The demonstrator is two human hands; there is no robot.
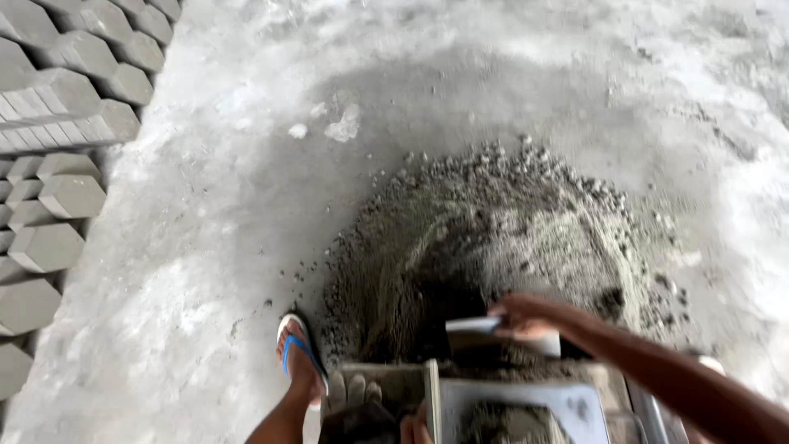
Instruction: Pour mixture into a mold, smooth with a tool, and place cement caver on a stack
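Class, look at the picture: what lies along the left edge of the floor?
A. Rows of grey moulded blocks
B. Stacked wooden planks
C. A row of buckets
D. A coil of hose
A: grey six-sided blocks lie in rows at the left edge, apart from the pile of damp gravelly mix where the right hand holds a flat scoop.

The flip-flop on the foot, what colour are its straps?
Blue straps on a white sole: the flip-flop shows best in the head view, beside the grey mix pile.

Left hand (415, 429) mostly cut off at bottom edge, grip unclear; mold (509, 407) partly cropped too.
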